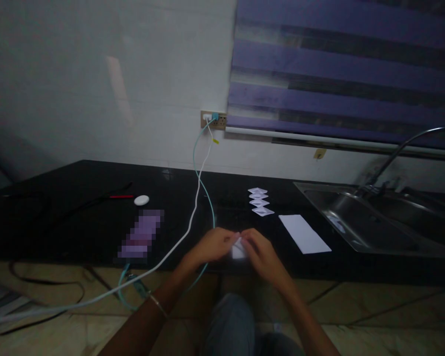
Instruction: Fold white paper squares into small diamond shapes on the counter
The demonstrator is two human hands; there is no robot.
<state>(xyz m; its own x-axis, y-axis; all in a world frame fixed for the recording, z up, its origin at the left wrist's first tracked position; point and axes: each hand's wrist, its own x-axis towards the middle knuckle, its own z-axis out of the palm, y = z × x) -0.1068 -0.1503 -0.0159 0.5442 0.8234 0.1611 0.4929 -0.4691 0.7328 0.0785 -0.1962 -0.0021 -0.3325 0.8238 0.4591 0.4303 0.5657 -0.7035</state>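
Note:
Between my two hands, near the front edge of the black counter, is a small folded piece of white paper (239,250). My left hand (218,244) pinches its upper left side, fingers closed. From the right, my right hand (258,247) grips the same paper near its top, and the fingertips of both hands almost meet there. Just beyond them lies a column of several folded white paper diamonds (262,211). To the right of my right hand rests a flat white stack of paper (304,234).
A white cable (190,223) and a teal cable (209,199) run from the wall outlet (221,121) across the counter (96,178). At left lie a blurred-out phone-like rectangle (141,235), a white oval object (141,200) and a red stick (121,197). A steel sink (300,187) sits right.

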